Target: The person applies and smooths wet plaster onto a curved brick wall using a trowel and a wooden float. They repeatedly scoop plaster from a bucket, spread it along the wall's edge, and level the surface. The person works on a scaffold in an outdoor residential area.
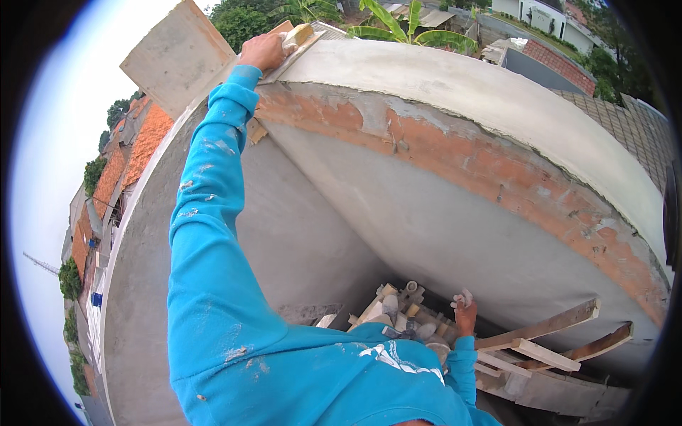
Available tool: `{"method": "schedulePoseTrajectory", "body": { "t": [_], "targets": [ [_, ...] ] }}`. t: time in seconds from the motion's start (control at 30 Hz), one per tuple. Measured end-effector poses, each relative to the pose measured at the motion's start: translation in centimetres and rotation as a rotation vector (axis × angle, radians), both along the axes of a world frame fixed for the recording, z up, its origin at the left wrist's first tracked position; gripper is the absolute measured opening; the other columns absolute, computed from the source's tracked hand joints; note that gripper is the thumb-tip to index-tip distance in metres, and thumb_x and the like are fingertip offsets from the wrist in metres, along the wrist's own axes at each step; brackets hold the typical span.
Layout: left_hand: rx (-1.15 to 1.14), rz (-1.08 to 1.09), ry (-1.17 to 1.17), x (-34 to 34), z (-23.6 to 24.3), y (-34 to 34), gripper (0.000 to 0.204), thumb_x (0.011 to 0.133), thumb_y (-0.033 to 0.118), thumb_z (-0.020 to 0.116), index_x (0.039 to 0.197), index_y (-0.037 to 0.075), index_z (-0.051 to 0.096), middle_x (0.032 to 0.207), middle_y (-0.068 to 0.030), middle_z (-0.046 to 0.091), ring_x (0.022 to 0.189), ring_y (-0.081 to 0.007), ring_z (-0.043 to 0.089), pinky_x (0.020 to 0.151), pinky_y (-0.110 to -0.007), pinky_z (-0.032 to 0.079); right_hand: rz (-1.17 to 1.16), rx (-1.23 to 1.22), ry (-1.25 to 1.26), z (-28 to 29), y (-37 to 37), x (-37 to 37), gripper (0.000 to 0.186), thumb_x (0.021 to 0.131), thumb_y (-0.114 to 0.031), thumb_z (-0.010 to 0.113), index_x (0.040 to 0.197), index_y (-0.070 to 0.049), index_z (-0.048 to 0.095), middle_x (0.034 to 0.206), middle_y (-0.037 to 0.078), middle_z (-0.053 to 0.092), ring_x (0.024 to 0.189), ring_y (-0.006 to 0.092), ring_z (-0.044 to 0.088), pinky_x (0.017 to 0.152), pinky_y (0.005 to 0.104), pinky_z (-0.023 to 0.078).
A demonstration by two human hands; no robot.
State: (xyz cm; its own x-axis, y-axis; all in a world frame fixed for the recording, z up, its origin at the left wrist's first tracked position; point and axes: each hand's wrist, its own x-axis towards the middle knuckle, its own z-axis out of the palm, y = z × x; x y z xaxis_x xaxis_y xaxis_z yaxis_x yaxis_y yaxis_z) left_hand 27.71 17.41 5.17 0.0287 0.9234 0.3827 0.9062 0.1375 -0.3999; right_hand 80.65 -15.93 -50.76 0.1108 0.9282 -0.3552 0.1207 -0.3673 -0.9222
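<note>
Shows open daylight under a pale sky (64,106), with a grey plastered wall (284,213) at the left. Looks out over orange roofs (150,135), green trees (244,30), a banana plant (386,21) and a thin lattice tower (41,264).

Wide fisheye view from the head, downward, near the wall (398,177)

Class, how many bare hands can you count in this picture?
2: the left hand on a yellow-topped tool atop the wall; the right hand lower down, left of the wooden planks.
</note>
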Motion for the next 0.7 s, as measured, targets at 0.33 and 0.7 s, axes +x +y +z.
{"method": "schedulePoseTrajectory", "body": {
  "t": [0.33,0.7],
  "targets": [
    [-0.089,-0.094,0.014,4.5,0.9,-9.7,0.056,0.096,0.048,0.051,0.134,0.007,0.058,0.104,-0.0243,0.068,0.093,-0.0402,0.066,0.082,-0.048,0.052,-0.054,-0.077,0.052,-0.7,-1.5,-1.2,0.045,0.095,-0.008,0.051,0.138,0.004,0.047,0.102,0.013,0.067,0.08,0.0173,0.067,0.067,0.0268,0.05],
    [-0.069,0.147,-0.022,-3.6,1.3,1.3,0.056,0.095,0.051,0.052,0.134,0.012,0.057,0.109,-0.0208,0.069,0.1,-0.0391,0.065,0.089,-0.048,0.051,-0.094,-0.043,0.055,0.7,-1.5,-1.7,0.042,0.094,-0.005,0.052,0.135,0.005,0.05,0.103,0.013,0.067,0.082,0.0175,0.066,0.073,0.0291,0.054]
  ]
}}
